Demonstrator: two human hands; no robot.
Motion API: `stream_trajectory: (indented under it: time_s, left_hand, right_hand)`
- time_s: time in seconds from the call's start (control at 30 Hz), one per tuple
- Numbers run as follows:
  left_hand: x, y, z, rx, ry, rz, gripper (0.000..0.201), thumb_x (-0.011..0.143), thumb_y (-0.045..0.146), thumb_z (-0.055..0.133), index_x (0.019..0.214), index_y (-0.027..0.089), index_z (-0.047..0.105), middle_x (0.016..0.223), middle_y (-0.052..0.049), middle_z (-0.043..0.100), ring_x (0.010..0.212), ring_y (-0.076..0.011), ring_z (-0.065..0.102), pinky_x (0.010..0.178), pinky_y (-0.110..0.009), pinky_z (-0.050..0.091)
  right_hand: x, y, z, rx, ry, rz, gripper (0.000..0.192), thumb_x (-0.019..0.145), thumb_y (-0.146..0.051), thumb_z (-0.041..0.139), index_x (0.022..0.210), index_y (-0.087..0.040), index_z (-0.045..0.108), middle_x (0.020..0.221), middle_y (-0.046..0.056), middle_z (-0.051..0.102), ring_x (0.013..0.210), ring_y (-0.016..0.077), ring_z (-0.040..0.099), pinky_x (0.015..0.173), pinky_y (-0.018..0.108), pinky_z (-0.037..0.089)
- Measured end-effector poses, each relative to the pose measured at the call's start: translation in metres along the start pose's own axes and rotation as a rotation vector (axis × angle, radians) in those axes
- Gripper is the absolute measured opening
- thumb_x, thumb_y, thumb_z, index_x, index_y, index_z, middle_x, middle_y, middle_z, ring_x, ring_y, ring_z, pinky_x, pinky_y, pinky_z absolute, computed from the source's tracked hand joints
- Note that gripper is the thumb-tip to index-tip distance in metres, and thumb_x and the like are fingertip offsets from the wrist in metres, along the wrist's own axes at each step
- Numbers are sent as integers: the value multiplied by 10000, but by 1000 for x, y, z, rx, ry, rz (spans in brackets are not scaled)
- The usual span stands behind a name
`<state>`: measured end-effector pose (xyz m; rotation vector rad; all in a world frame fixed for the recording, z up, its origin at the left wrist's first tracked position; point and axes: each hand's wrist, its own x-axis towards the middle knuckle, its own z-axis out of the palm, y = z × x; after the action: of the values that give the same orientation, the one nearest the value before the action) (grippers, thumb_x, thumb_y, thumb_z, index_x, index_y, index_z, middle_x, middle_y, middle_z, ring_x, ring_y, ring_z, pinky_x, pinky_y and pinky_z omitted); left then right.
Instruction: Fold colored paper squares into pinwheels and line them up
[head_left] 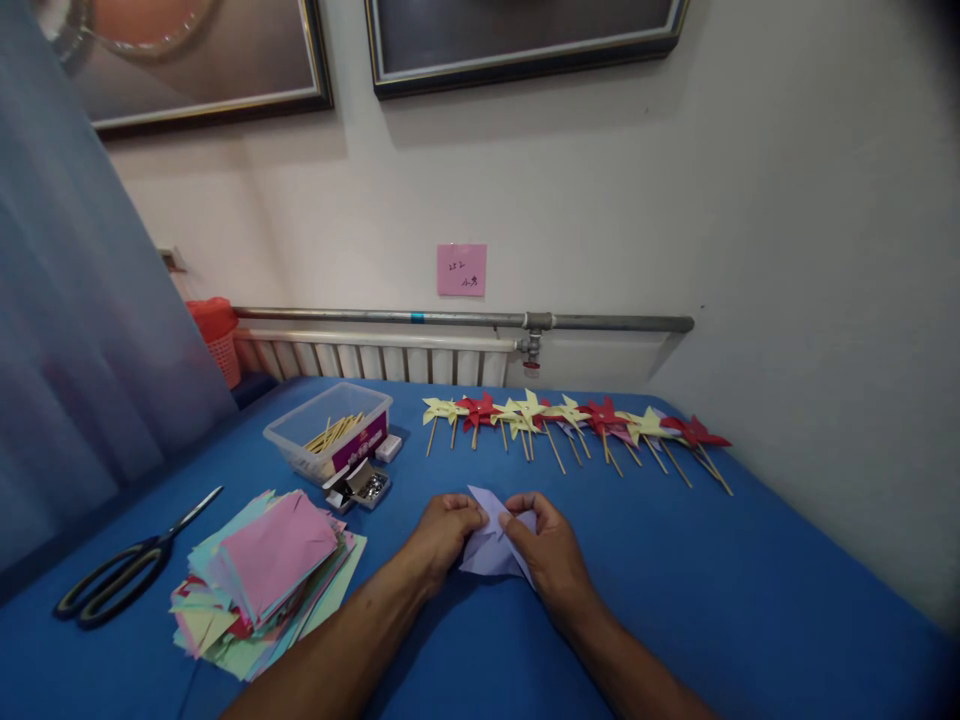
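We pinch a pale lilac folded paper sheet (491, 545) between both hands on the blue worktop (712, 590); our left hand (442, 535) closes thumb and fingers on its left edge; our right hand (551, 555) grips its right side, fingers curled; left of the sheet lies a loose stack of coloured paper squares (262, 580), with black-handled scissors (124, 575) beyond it; behind the sheet stand a clear plastic box of wooden sticks (330, 432) and a row of yellow and red paper pinwheels (574, 420).
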<state>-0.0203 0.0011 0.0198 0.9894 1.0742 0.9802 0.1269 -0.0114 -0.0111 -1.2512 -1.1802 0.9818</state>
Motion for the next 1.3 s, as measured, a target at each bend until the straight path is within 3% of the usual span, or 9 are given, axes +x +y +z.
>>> stream_trajectory:
  time_s: [0.4, 0.67, 0.93, 1.3]
  left_hand:
    - [1, -4, 3, 61, 94, -1, 239, 588, 303, 763, 601, 162, 570, 454, 53, 485, 412, -69, 344, 452, -231, 223]
    - [1, -4, 2, 28, 66, 5, 241, 563, 301, 770, 630, 151, 594, 475, 40, 523, 424, -71, 383, 453, -223, 261]
    - [3, -3, -3, 40, -13, -5, 285, 506, 263, 801, 602, 158, 553, 505, 27, 557, 441, -85, 435, 470, -227, 309]
    - [8, -9, -4, 66, 3, 34, 207, 572, 252, 711, 578, 178, 518, 458, 52, 476, 412, -70, 359, 441, -216, 250]
  right_hand:
    - [-2, -7, 0, -62, 1, 24, 264, 689, -431, 710, 806, -227, 592, 640, -46, 571, 560, 159, 512, 524, 268, 418]
    - [-1, -2, -1, -64, 2, -3, 266, 679, -402, 726, 825, -223, 596, 661, -51, 563, 576, 151, 505, 535, 258, 417]
    - [0, -1, -1, 1, -78, 29, 269, 659, -353, 716, 851, -223, 579, 703, -42, 594, 583, 149, 539, 539, 258, 436]
    - [4, 2, -2, 101, -110, 125, 448, 628, -397, 745, 986, -213, 549, 647, -55, 612, 525, 145, 554, 514, 256, 411]
